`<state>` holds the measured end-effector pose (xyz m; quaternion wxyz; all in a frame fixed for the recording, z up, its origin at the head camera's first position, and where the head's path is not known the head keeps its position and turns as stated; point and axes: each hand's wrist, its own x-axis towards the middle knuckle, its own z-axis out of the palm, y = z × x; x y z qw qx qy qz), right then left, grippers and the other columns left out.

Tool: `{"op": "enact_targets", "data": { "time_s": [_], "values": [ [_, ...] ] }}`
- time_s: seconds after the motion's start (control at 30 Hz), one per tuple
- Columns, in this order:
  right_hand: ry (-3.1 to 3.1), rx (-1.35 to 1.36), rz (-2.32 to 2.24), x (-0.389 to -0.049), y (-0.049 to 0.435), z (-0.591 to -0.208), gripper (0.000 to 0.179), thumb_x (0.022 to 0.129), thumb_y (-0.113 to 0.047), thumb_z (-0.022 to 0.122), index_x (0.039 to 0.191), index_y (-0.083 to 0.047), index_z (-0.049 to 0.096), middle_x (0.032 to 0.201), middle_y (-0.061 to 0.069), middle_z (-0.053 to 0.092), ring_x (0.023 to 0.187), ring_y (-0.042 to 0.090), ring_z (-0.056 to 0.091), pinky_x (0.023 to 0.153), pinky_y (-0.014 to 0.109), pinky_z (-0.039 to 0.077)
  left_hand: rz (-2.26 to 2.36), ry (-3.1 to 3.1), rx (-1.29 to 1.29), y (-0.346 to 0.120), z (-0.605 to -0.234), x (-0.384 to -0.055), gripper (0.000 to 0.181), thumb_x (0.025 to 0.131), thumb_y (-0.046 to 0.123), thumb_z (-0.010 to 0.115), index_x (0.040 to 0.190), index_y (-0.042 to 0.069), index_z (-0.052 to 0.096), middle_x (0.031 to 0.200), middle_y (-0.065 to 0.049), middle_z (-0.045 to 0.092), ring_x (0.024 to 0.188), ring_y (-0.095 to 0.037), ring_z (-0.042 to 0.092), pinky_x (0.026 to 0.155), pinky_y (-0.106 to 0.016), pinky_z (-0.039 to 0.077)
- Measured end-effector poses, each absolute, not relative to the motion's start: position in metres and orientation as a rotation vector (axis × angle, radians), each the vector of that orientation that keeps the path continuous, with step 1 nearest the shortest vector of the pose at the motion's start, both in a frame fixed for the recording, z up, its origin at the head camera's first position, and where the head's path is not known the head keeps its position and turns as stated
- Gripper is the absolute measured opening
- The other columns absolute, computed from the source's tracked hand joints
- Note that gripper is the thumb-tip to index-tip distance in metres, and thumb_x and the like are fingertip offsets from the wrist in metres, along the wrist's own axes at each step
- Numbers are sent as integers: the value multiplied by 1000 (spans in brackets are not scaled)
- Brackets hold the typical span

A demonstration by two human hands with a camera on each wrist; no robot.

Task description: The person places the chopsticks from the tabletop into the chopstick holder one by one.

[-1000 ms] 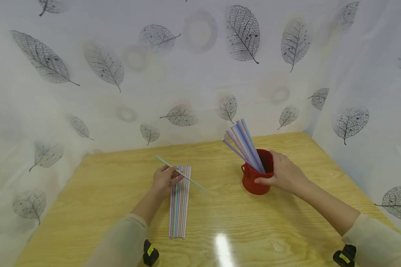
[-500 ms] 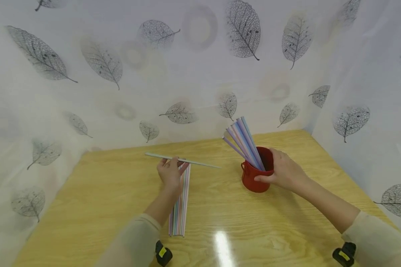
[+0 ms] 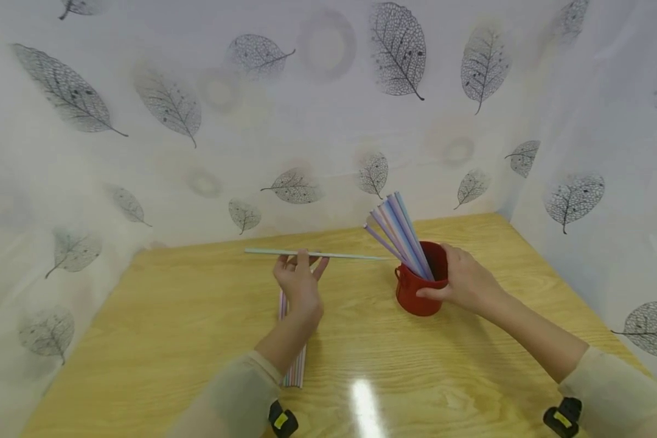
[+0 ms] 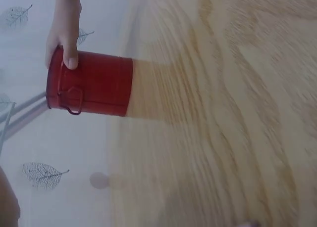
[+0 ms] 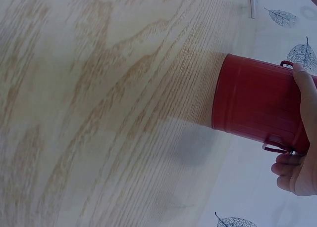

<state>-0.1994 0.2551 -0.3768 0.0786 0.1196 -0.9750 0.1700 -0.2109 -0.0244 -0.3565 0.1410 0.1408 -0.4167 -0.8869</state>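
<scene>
In the head view my left hand (image 3: 301, 289) pinches a pale green straw (image 3: 350, 256) between thumb and fingers. The straw lies almost level above the table, its right end close to the bucket's rim. Several purple, pink and blue straws (image 3: 402, 234) lean leftward out of a red metal bucket (image 3: 420, 304). My right hand (image 3: 468, 283) grips that bucket by its right rim, thumb on the outside. The right wrist view has the bucket's side (image 5: 257, 98) and handle lugs in sight. Beneath my left forearm lies a row of pastel straws (image 3: 294, 374), partly hidden.
A wooden table (image 3: 186, 316) carries everything. Behind it and along both sides hangs a whitish curtain (image 3: 328, 134) printed with grey leaves. The table's back edge runs shortly behind the bucket.
My left hand has moved right and slightly up from the straw row, turning the pale green straw from a slant to nearly level, nearer the bucket. My right hand and the bucket stay put.
</scene>
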Motion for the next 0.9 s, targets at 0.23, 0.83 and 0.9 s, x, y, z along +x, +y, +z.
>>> {"op": "enact_targets", "data": {
  "time_s": [0.23, 0.83, 0.9],
  "values": [
    [-2914, 353, 505, -199, 255, -378, 109, 66, -65, 74, 135, 10, 33, 120, 31, 53, 108, 42, 52, 83, 57, 54, -2572, -1245, 312, 2, -347, -213, 46, 98, 8, 49, 134, 3, 21, 118, -21, 42, 98, -28, 59, 83, -33, 59],
    [-2908, 357, 552, -201, 257, -380, 108, 66, -66, 74, 136, 6, 34, 118, 27, 53, 106, 39, 52, 84, 56, 54, -2530, -1281, 308, 36, -352, -236, 37, 97, 3, 49, 127, 3, 28, 111, -17, 46, 96, -29, 57, 83, -35, 59],
    [-2907, 356, 549, -200, 257, -379, 108, 66, -65, 74, 136, 6, 33, 118, 27, 53, 106, 38, 52, 83, 56, 54, -2523, -1301, 323, 40, -353, -238, 37, 96, 2, 49, 127, 3, 29, 110, -17, 46, 94, -28, 58, 83, -36, 59]
  ]
}}
